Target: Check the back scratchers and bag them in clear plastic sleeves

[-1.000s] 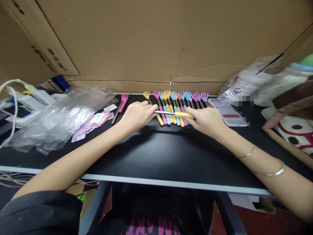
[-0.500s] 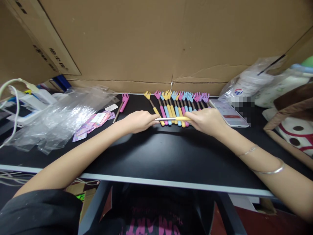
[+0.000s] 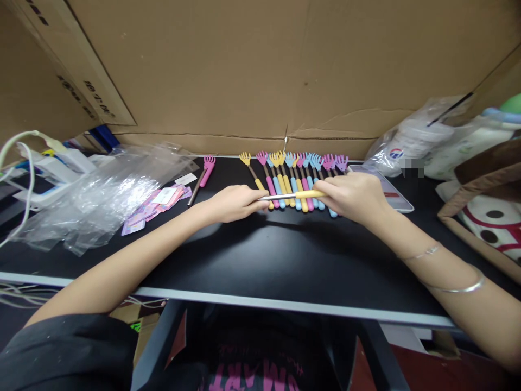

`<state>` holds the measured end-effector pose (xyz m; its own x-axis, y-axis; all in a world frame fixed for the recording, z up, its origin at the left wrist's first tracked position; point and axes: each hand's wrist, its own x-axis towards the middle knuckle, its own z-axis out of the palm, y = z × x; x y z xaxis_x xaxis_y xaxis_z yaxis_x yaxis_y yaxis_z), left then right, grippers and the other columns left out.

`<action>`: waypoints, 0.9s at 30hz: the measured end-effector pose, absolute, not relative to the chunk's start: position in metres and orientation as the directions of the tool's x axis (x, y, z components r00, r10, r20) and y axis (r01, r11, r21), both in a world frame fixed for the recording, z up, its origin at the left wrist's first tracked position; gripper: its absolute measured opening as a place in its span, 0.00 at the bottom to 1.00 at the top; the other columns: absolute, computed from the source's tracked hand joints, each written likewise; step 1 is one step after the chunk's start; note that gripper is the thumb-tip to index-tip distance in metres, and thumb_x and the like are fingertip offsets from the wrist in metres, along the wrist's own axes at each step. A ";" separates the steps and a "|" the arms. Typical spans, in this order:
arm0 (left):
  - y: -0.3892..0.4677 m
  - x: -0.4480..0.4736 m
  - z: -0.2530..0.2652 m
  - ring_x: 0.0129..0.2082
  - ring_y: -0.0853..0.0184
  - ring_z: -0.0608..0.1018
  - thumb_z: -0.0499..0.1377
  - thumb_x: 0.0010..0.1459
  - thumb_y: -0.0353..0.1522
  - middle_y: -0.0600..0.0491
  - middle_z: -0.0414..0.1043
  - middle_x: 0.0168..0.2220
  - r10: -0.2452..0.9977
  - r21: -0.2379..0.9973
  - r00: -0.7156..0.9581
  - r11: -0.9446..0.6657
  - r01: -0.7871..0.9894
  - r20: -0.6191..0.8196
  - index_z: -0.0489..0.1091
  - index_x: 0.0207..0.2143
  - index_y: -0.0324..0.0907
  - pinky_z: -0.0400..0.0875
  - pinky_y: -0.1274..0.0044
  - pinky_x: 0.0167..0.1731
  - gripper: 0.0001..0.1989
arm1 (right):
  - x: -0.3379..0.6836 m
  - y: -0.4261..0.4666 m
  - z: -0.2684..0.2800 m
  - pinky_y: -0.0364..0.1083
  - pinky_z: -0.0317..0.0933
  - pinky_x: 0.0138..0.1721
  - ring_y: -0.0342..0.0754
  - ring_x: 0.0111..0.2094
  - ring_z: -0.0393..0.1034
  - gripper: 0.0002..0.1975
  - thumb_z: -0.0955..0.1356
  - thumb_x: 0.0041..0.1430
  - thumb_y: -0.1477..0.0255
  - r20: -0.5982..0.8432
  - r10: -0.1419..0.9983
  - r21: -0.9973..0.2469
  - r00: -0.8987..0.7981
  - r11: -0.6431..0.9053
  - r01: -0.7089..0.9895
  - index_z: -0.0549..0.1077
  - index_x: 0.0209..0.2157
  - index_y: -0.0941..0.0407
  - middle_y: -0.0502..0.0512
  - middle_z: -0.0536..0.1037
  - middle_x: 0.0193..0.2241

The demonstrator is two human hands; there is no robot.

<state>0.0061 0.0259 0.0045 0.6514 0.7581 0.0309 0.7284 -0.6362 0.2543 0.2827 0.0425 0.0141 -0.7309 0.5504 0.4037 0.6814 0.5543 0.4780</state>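
Note:
Between my two hands lies a back scratcher (image 3: 301, 195) with a metal rod and a yellow handle, held level above the black desk. My left hand (image 3: 236, 203) is closed on its metal end, and the claw head is hidden. The yellow handle runs into the closed fingers of my right hand (image 3: 352, 198). Just behind, a row of back scratchers (image 3: 286, 182) in yellow, pink, blue and purple lies with claws toward the cardboard. A separate pink back scratcher (image 3: 208, 167) lies to the left, beyond my left hand.
Clear plastic bags (image 3: 106, 190) and a pile of pink cards (image 3: 152, 209) lie at the left, near a white cable (image 3: 30, 179). Behind my right hand are a phone (image 3: 401, 202), a bagged cup (image 3: 423, 133) and a bag (image 3: 488, 201). Cardboard (image 3: 228, 65) walls the back.
My right hand has moved slightly right and toward me, so more of the metal rod and yellow handle shows between the hands. My left hand stays nearly in place.

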 end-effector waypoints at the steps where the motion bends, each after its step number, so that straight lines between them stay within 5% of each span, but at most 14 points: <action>1: 0.025 0.007 0.004 0.30 0.65 0.77 0.43 0.68 0.43 0.54 0.76 0.31 0.782 0.149 0.619 -0.622 0.768 0.071 0.71 0.44 0.46 0.61 0.79 0.29 0.20 | 0.282 0.042 0.015 0.45 0.39 0.24 0.43 0.20 0.61 0.25 0.54 0.68 0.59 0.409 0.563 0.468 -0.718 0.546 0.695 0.71 0.26 0.55 0.52 0.73 0.18; 5: 0.024 0.009 0.002 0.27 0.62 0.77 0.41 0.68 0.44 0.49 0.77 0.29 0.799 -0.207 0.557 -0.519 0.829 0.226 0.71 0.45 0.43 0.56 0.77 0.24 0.23 | 0.281 0.041 0.012 0.44 0.36 0.24 0.43 0.18 0.60 0.25 0.53 0.68 0.58 0.415 0.602 0.439 -0.682 0.524 0.730 0.71 0.27 0.55 0.52 0.73 0.17; 8: 0.025 0.007 0.002 0.25 0.63 0.76 0.39 0.69 0.45 0.49 0.76 0.27 0.747 -0.312 0.582 -0.497 0.810 0.321 0.72 0.41 0.43 0.52 0.76 0.22 0.25 | 0.280 0.041 0.010 0.45 0.35 0.24 0.43 0.17 0.59 0.24 0.54 0.68 0.57 0.399 0.629 0.432 -0.667 0.513 0.742 0.72 0.30 0.55 0.51 0.73 0.17; 14: 0.023 0.004 0.009 0.23 0.64 0.74 0.34 0.69 0.46 0.49 0.72 0.22 0.654 -0.371 0.620 -0.497 0.784 0.434 0.72 0.32 0.42 0.52 0.74 0.24 0.31 | 0.282 0.040 0.014 0.43 0.36 0.23 0.43 0.16 0.56 0.24 0.53 0.68 0.56 0.356 0.635 0.409 -0.685 0.554 0.726 0.72 0.31 0.54 0.50 0.69 0.15; 23: 0.017 0.006 0.013 0.28 0.63 0.75 0.40 0.70 0.44 0.49 0.75 0.26 0.650 -0.376 0.616 -0.488 0.787 0.446 0.73 0.34 0.43 0.55 0.72 0.27 0.26 | 0.281 0.043 0.014 0.41 0.41 0.22 0.44 0.18 0.60 0.19 0.56 0.66 0.59 0.265 0.667 0.232 -0.697 0.657 0.717 0.72 0.33 0.54 0.48 0.67 0.15; 27: 0.019 0.009 0.006 0.30 0.62 0.76 0.42 0.69 0.43 0.47 0.75 0.27 0.652 -0.322 0.602 -0.509 0.798 0.461 0.73 0.35 0.42 0.56 0.72 0.27 0.24 | 0.279 0.044 0.009 0.41 0.40 0.22 0.44 0.18 0.60 0.18 0.57 0.66 0.61 0.249 0.680 0.288 -0.689 0.628 0.723 0.73 0.35 0.54 0.49 0.69 0.16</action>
<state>0.0089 0.0188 0.0062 0.6020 0.6519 0.4611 0.7981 -0.5090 -0.3225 0.2793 0.0437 0.0094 -0.6894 0.6801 0.2492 0.7233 0.6275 0.2883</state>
